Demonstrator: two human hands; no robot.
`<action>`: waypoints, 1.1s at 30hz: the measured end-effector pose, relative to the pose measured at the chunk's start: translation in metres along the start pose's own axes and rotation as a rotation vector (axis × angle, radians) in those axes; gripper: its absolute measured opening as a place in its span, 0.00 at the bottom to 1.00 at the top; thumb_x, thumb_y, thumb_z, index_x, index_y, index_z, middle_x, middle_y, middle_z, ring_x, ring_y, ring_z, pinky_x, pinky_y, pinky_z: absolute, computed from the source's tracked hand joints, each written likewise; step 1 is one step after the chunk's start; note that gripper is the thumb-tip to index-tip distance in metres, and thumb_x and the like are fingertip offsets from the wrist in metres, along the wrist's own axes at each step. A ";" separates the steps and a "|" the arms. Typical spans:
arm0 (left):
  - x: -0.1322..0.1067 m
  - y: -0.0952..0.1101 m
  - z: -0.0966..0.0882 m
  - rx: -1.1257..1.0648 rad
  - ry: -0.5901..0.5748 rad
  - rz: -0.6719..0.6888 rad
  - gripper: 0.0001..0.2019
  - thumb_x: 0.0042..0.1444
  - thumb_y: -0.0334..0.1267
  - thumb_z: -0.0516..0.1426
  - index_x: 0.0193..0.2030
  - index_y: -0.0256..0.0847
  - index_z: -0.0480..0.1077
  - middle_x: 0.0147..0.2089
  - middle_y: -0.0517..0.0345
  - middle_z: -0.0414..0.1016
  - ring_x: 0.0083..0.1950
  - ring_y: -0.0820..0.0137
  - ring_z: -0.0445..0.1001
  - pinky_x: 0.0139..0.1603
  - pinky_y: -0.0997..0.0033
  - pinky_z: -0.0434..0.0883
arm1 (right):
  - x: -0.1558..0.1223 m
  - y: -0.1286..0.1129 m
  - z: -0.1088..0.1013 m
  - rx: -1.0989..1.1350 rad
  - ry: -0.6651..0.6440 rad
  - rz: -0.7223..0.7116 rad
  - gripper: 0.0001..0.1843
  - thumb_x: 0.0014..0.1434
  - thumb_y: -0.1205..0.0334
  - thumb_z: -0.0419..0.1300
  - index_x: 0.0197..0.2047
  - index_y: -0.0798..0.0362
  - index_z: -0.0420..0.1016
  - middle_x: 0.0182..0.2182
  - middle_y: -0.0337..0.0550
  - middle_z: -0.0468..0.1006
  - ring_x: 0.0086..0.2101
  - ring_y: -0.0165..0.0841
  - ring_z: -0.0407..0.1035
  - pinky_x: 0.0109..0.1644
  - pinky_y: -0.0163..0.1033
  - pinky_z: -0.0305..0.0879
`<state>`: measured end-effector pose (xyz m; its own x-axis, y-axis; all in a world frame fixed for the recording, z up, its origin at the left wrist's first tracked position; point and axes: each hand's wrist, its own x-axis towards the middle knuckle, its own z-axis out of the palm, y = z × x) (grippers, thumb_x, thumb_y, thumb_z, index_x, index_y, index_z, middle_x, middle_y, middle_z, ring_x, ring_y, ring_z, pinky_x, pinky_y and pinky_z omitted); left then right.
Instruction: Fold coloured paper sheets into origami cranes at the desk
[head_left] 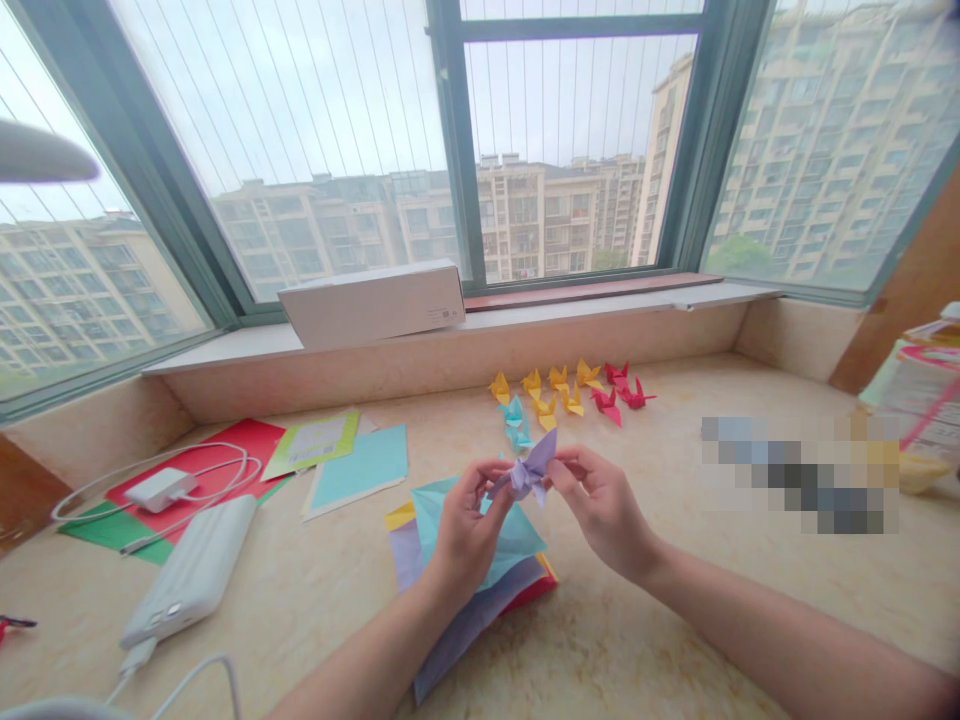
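Note:
A small lilac paper crane point(529, 470) is held in mid-air above the tabletop, pinched from both sides. My left hand point(465, 530) is closed on its left part and my right hand point(600, 508) is closed on its right part. Right below the hands lies a loose stack of coloured paper squares point(457, 610), teal on top with lilac, yellow and red beneath. Farther back stand finished cranes: several yellow ones point(553, 388), red ones point(619, 392) and teal ones point(514, 420).
A white power bank point(191, 570) with cable lies at the left, a white charger point(159, 490) on red and green sheets point(217, 450), a teal sheet point(360, 468) beside them. A long white box point(373, 302) rests on the window ledge. Colourful items sit at the right edge point(926, 400).

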<state>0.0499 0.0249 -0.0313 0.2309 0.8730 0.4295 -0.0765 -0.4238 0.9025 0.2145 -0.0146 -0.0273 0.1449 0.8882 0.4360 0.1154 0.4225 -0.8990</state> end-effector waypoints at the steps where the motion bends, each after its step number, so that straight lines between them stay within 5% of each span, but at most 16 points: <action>1: 0.000 0.000 0.001 -0.014 -0.001 -0.004 0.13 0.55 0.46 0.64 0.41 0.40 0.74 0.36 0.55 0.79 0.39 0.67 0.76 0.43 0.70 0.70 | 0.001 0.000 0.000 0.014 0.016 0.019 0.15 0.65 0.50 0.58 0.40 0.52 0.76 0.32 0.44 0.82 0.35 0.37 0.77 0.40 0.41 0.73; 19: -0.004 0.003 0.001 -0.041 -0.021 -0.045 0.13 0.59 0.47 0.61 0.45 0.40 0.73 0.36 0.55 0.78 0.37 0.67 0.74 0.43 0.68 0.70 | 0.013 0.011 -0.003 0.190 0.042 0.185 0.15 0.57 0.49 0.61 0.38 0.54 0.75 0.28 0.43 0.82 0.26 0.34 0.74 0.33 0.39 0.69; 28: -0.007 0.004 -0.003 0.274 -0.093 0.319 0.12 0.57 0.36 0.63 0.49 0.47 0.75 0.41 0.56 0.75 0.40 0.68 0.71 0.44 0.70 0.67 | 0.008 0.000 0.000 0.438 -0.179 0.386 0.24 0.57 0.55 0.63 0.54 0.51 0.65 0.27 0.38 0.81 0.20 0.30 0.71 0.27 0.35 0.67; 33: -0.009 0.005 -0.002 0.292 -0.096 0.278 0.10 0.62 0.36 0.59 0.50 0.45 0.75 0.36 0.58 0.76 0.37 0.68 0.71 0.42 0.70 0.66 | 0.005 0.006 0.000 0.374 -0.214 0.350 0.32 0.55 0.57 0.65 0.60 0.51 0.58 0.26 0.36 0.80 0.19 0.30 0.71 0.23 0.34 0.67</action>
<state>0.0451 0.0159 -0.0306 0.3309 0.6951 0.6382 0.1269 -0.7030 0.6998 0.2157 -0.0075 -0.0304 -0.0951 0.9875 0.1254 -0.2667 0.0960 -0.9590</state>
